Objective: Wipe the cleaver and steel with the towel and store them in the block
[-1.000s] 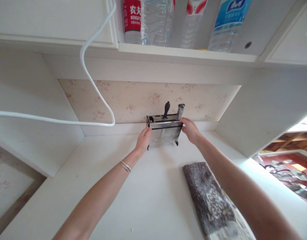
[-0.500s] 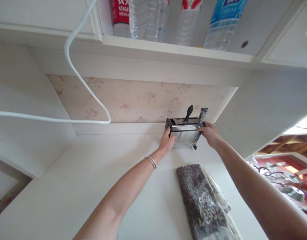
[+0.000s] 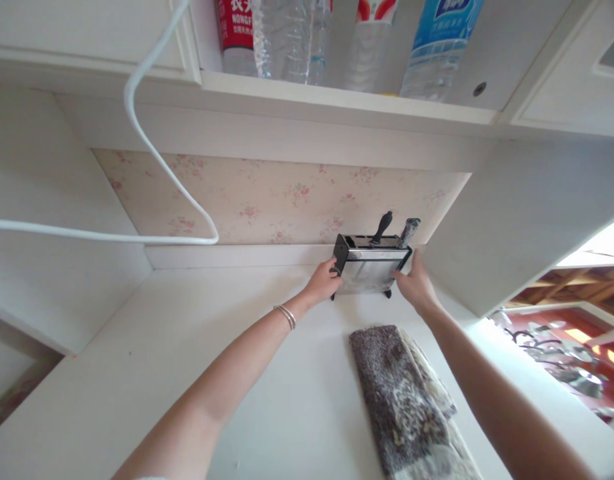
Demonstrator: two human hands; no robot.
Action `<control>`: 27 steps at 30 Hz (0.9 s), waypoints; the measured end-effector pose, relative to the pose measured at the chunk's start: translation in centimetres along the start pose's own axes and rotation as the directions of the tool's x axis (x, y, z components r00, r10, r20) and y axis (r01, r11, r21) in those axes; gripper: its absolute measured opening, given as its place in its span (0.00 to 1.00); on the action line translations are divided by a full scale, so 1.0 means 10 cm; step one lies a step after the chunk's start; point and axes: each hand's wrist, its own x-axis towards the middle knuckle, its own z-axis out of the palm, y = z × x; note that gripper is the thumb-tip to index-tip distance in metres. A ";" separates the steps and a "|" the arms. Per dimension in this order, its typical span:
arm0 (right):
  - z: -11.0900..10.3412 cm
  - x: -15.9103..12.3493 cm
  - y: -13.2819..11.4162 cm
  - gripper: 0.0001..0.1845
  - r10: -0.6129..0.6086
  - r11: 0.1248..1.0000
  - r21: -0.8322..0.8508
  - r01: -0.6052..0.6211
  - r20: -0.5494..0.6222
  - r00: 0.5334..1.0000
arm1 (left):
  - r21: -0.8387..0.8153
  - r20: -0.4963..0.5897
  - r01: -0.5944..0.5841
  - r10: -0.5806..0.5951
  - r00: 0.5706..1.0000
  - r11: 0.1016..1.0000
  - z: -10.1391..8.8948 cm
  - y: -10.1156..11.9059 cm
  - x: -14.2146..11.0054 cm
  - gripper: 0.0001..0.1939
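Note:
A metal-and-black knife block [image 3: 369, 275] stands on the white surface against the back wall, near the right corner. Two handles stick up from its top: a black one [image 3: 383, 227] and a grey mottled one [image 3: 409, 231]. My left hand [image 3: 325, 281] grips the block's left end, thumb on the front face. At the right end, my right hand [image 3: 415, 283] presses its thumb to the front edge, with the fingers along the side, partly hidden. A folded dark grey patterned cloth [image 3: 401, 400] lies in front of the block.
Above hangs a cabinet shelf [image 3: 347, 100] with several plastic bottles [image 3: 441, 47]. A white cable [image 3: 171, 175] dangles at the left. White panels [image 3: 517, 200] flank the recess. Floral wallpaper [image 3: 267, 200] covers the back. Blurred shiny items [image 3: 561, 353] show at the far right.
The knife block now sits squarer, its left end more visible. My left hand has moved slightly left and down the end. My right hand has slid from the top corner lower down the right side.

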 end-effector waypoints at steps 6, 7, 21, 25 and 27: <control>-0.03 -1.58 0.01 0.21 -0.296 0.916 -0.185 0.355 0.283 0.912 | 0.044 -0.023 0.186 -0.185 0.982 0.982 -0.50 -0.18 -0.96 0.17; -0.03 -1.81 0.06 0.23 -0.299 0.886 -0.258 0.385 0.315 0.901 | 0.040 -0.015 0.211 -0.211 0.977 0.977 -0.58 -0.21 -1.17 0.14; -0.18 -1.81 1.11 0.34 -0.058 0.767 -0.570 0.296 0.398 0.916 | -0.070 -0.048 0.459 -0.462 0.886 0.886 -1.01 -0.44 -2.58 0.10; -0.32 -1.58 1.15 0.33 -0.118 0.824 -0.486 0.292 0.357 0.926 | -0.135 -0.001 0.457 -0.462 0.887 0.879 -1.10 -0.49 -2.58 0.09; -0.36 -1.51 0.99 0.29 -0.133 0.860 -0.457 0.226 0.226 0.965 | -0.159 0.016 0.454 -0.457 0.889 0.877 -1.11 -0.51 -2.59 0.09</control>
